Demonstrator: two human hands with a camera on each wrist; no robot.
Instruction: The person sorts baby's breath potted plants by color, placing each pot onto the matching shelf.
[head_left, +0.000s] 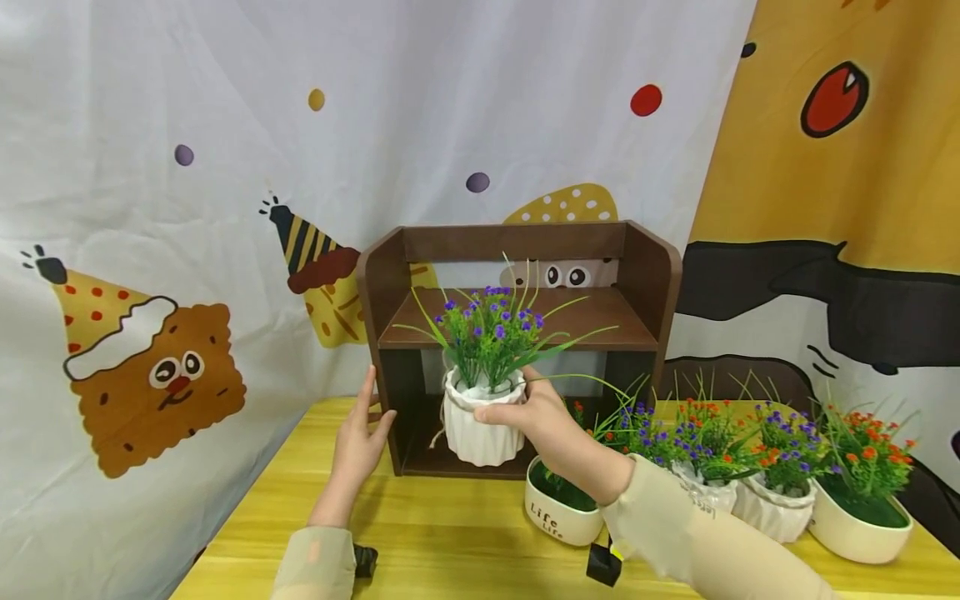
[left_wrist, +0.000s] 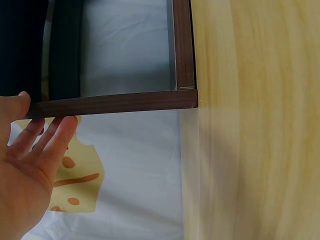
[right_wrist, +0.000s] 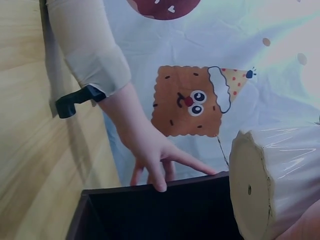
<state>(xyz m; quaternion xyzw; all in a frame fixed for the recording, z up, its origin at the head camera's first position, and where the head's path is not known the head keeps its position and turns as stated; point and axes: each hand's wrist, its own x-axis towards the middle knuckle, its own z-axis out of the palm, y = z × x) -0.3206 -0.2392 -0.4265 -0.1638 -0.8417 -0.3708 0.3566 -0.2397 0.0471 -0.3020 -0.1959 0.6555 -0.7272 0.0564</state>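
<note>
My right hand (head_left: 536, 412) grips a white ribbed flowerpot (head_left: 480, 425) by its side, thumb across the front near the rim. Purple flowers (head_left: 491, 321) and long grassy leaves rise from it. The pot is upright, before the lower compartment of a dark brown two-tier shelf (head_left: 517, 237). In the right wrist view the base of the flowerpot (right_wrist: 248, 190) shows. My left hand (head_left: 358, 446) holds the front edge of the shelf's left side panel (left_wrist: 115, 103), thumb on the inner side and fairly straight fingers on the outer side.
Right of the shelf stand several potted plants: a cream oval planter (head_left: 562, 517) marked "Life", white ribbed pots (head_left: 776, 504) and a cream planter (head_left: 862, 529) with orange flowers. All are on a yellow wood-grain table (head_left: 435, 542). A printed cloth (head_left: 225, 100) hangs behind.
</note>
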